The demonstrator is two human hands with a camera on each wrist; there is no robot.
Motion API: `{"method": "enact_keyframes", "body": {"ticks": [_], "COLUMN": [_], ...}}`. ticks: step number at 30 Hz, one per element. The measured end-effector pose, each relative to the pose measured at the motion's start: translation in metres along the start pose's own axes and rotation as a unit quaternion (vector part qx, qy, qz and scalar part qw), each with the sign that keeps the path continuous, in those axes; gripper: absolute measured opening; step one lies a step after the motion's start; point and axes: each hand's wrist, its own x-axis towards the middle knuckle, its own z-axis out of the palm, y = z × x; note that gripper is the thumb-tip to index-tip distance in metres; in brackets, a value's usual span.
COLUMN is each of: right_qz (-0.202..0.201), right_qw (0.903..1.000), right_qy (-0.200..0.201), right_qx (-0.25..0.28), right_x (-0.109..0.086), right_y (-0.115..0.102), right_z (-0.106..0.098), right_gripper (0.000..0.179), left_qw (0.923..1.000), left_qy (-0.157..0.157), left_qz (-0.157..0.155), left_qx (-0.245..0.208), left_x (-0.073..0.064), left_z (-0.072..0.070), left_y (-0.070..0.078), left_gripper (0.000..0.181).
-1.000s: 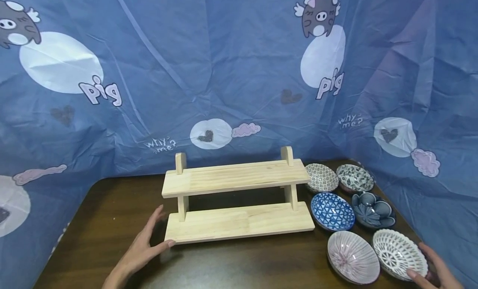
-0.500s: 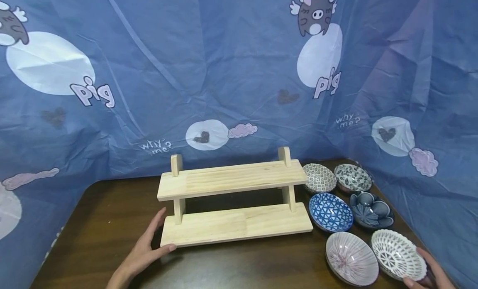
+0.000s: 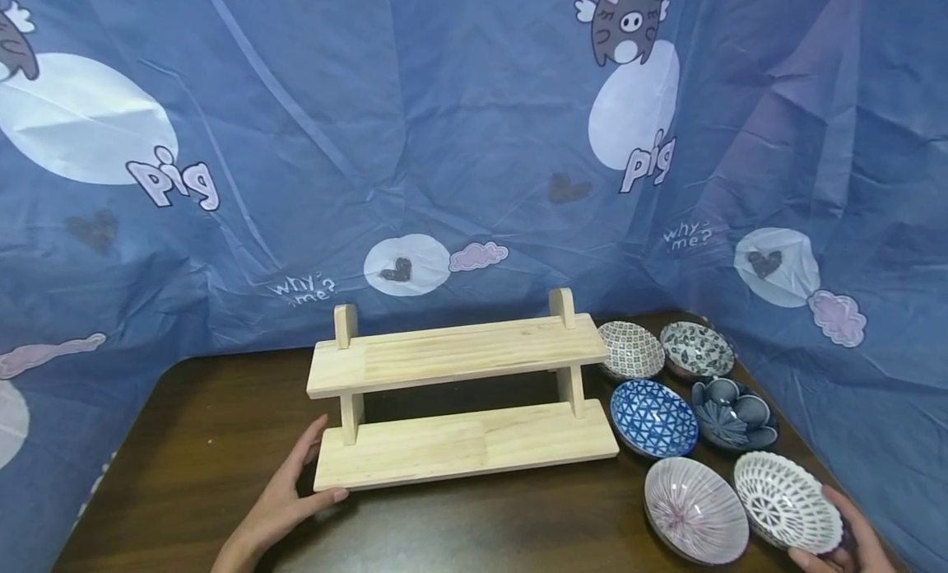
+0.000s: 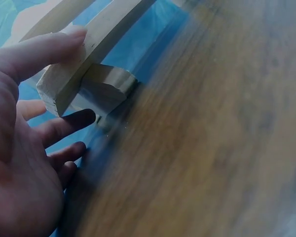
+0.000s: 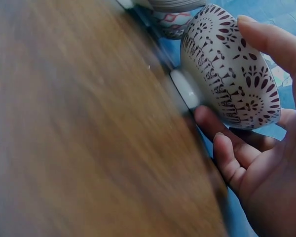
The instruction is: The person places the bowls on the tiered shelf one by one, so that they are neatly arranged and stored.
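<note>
A two-tier wooden display shelf [image 3: 467,445] stands mid-table. At its lower left end my left hand [image 3: 277,503] holds the bottom board, thumb along the front edge and fingers around the end. In the left wrist view the thumb lies over the board [image 4: 96,44], and part of the index finger is hidden behind it. My right hand [image 3: 852,536] grips a white patterned bowl [image 3: 787,503] at the front right, thumb at the rim. The right wrist view shows fingers under the bowl [image 5: 232,69], near its foot; whether the foot touches the table is unclear.
Left of the held bowl sits a pink-streaked bowl [image 3: 694,511]. Behind are a blue triangle-patterned bowl [image 3: 653,419], a dark blue-grey floral bowl [image 3: 733,414], a checked bowl [image 3: 629,351] and a leaf-patterned bowl [image 3: 698,351]. A blue cloth [image 3: 474,145] encloses the brown table [image 3: 200,441].
The head view has shifted slightly right. My left hand has closed in on the shelf's left end. The right hand has stayed at the white patterned bowl, and the other bowls keep their places.
</note>
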Motion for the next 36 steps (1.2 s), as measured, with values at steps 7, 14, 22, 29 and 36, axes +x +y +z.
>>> {"method": "enact_keyframes", "body": {"ticks": [7, 14, 22, 29, 36], "right_qz": [-0.059, -0.044, -0.067, -0.076, -0.080], "right_qw": [0.9974, 0.9975, 0.9897, 0.9880, 0.9811], "right_qy": [0.030, 0.041, 0.041, 0.038, 0.017], "right_qx": [0.030, 0.038, 0.119, 0.129, 0.176], "right_x": [-0.003, -0.003, -0.005, -0.005, -0.003], "right_y": [0.006, 0.005, 0.002, 0.001, 0.003], "right_z": [0.010, 0.014, 0.014, 0.014, 0.011], "right_gripper": [0.117, 0.120, 0.118, 0.115, 0.114], "left_qw": [0.9998, 0.9993, 0.9971, 0.9949, 0.9949], "left_qy": [-0.004, -0.008, -0.003, 0.000, 0.001], "left_qz": [-0.008, -0.012, -0.006, -0.034, -0.035], "left_qx": [-0.017, -0.034, -0.076, -0.095, -0.095], "left_x": [0.000, 0.001, -0.001, -0.002, -0.001], "left_z": [-0.001, -0.001, 0.000, -0.003, -0.005], "left_y": [0.001, 0.002, -0.001, 0.001, 0.001], "left_gripper": [0.092, 0.091, 0.087, 0.068, 0.064]}}
